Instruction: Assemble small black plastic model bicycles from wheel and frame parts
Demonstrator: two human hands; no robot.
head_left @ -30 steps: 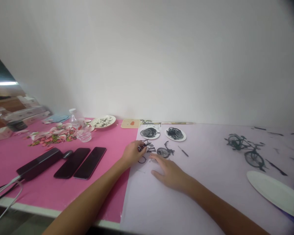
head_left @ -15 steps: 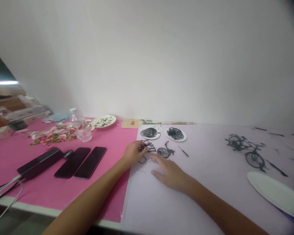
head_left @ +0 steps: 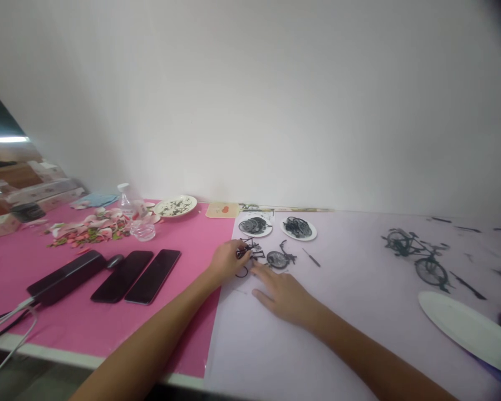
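Note:
Near the border of the pink and pale surfaces, my left hand (head_left: 227,260) pinches a small black model bicycle frame (head_left: 246,246); part of it is hidden by my fingers. My right hand (head_left: 281,292) reaches in from the right, its fingers stretched out and apart, fingertips low beside the frame. Whether they touch a small part there I cannot tell. Just right of the frame lies a black wheel with fork and handlebar (head_left: 279,258). A thin black ring (head_left: 241,272) rests below my left fingers. Two white plates, the left plate (head_left: 269,231) and right plate (head_left: 314,234), hold black wheels and parts.
A thin pointed tool (head_left: 311,257) lies right of the wheel. Further right stand a complete black model bicycle (head_left: 417,250) and a large white plate (head_left: 463,328). On the left are two phones (head_left: 152,277), a black power bank (head_left: 67,277), petals (head_left: 96,228) and a clear bottle (head_left: 127,203).
My right fingertips have shifted slightly left, closer to the frame and my left hand. My left hand keeps its pinch on the frame in nearly the same place.

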